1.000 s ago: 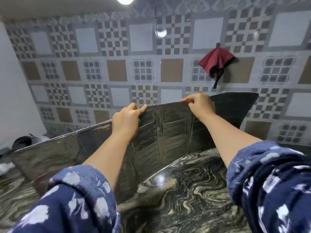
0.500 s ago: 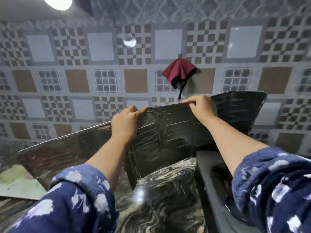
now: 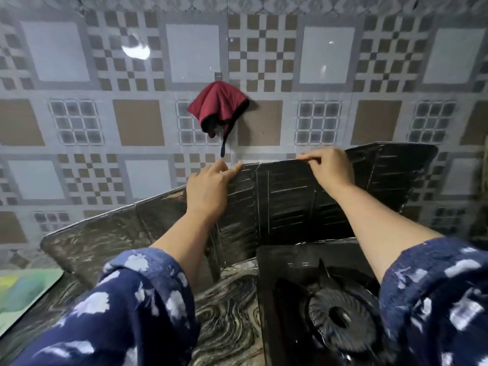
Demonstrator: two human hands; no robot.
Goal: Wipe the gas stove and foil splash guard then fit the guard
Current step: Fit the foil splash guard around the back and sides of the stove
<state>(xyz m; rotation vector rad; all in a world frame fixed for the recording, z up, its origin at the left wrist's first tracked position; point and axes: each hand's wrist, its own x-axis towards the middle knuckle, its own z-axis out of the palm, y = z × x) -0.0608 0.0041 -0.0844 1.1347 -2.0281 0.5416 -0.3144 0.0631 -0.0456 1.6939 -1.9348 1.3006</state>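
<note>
Both hands grip the top edge of a dark, creased folding foil splash guard (image 3: 285,202) – left hand (image 3: 208,191) w/ fingers loosening, right hand (image 3: 330,167) pinching firmly. It stands upright behind a black gas stove (image 3: 317,299) on the marbled counter (image 3: 227,313).

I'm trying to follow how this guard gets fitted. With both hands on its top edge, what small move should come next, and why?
Probably swing the left panel in toward the stove. The foil splash guard already stands behind the gas stove, held at its top edge by the left hand and right hand, but its left wing splays out over the countertop, away from the stove's side.
</note>
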